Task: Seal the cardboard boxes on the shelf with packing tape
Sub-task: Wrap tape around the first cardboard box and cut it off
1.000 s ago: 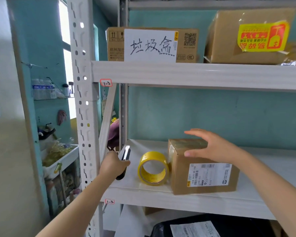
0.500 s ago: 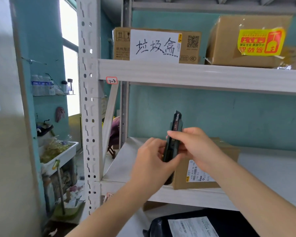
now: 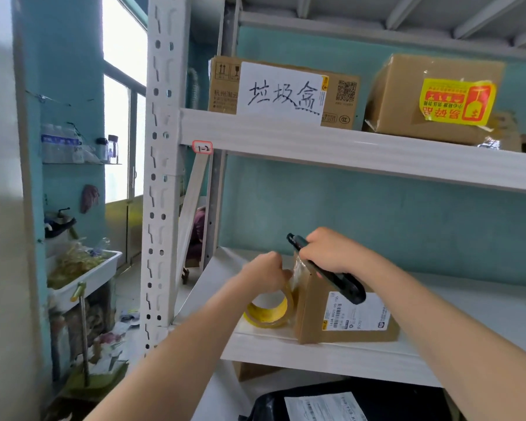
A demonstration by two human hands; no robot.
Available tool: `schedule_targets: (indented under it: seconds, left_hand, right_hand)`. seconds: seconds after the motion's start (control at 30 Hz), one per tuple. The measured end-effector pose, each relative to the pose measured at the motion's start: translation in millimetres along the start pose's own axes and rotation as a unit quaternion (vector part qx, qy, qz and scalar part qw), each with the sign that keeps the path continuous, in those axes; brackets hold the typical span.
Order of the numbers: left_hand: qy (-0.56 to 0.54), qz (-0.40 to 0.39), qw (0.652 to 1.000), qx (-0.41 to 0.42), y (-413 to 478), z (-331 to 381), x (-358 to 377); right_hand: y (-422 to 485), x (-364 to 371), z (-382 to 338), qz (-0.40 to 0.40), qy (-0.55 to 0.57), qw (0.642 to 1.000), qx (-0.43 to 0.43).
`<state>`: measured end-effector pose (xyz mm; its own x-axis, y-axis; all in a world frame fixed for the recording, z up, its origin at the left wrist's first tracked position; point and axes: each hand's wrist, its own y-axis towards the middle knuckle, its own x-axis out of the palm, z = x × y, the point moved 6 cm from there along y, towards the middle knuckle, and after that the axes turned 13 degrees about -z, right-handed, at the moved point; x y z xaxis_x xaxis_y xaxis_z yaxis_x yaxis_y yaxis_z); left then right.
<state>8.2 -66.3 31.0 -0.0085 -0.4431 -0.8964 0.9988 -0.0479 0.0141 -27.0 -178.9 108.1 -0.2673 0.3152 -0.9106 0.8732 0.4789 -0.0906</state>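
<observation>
A small cardboard box with a white shipping label stands on the middle shelf. A yellow roll of packing tape stands on edge against the box's left side. My left hand is closed on the top of the roll, where a clear strip of tape runs up to the box's top left corner. My right hand grips a black utility knife over the box's top left corner, its long body slanting down across the box front. The box top is mostly hidden by my right hand.
The upper shelf holds a box with a handwritten paper sign and a larger box with a yellow sticker. A white perforated upright stands left of my arms. A black parcel lies below.
Both hands dropped from chest height to the box. The knife passed fully into my right hand. My left hand let go of it and closed on the tape roll.
</observation>
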Motion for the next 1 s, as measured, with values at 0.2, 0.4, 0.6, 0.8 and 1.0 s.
schedule_targets:
  seconds: [0.2, 0.4, 0.6, 0.8, 1.0]
  left_hand:
    - [-0.242, -0.065, 0.967, 0.048, -10.9, -28.3, -1.9]
    - [-0.225, -0.115, 0.967, 0.043, -11.8, -27.3, -7.4]
    - [-0.285, -0.099, 0.953, 0.04, -7.4, -28.8, -7.4]
    - [-0.271, -0.07, 0.96, 0.012, -1.4, -33.7, -4.5]
    - [-0.318, -0.012, 0.948, 0.008, 0.8, -33.0, 1.6]
  right_hand:
    - [3.9, 3.8, -9.3, -0.1, -0.057, 0.993, 0.033]
    - [20.0, 14.5, -16.1, -0.104, -0.169, 0.977, 0.073]
    - [29.2, 8.2, -7.9, -0.12, -0.164, 0.974, 0.097]
    - [31.3, 13.8, -22.1, -0.142, -0.228, 0.959, 0.09]
    - [38.1, 27.4, -33.9, -0.132, -0.299, 0.941, 0.089]
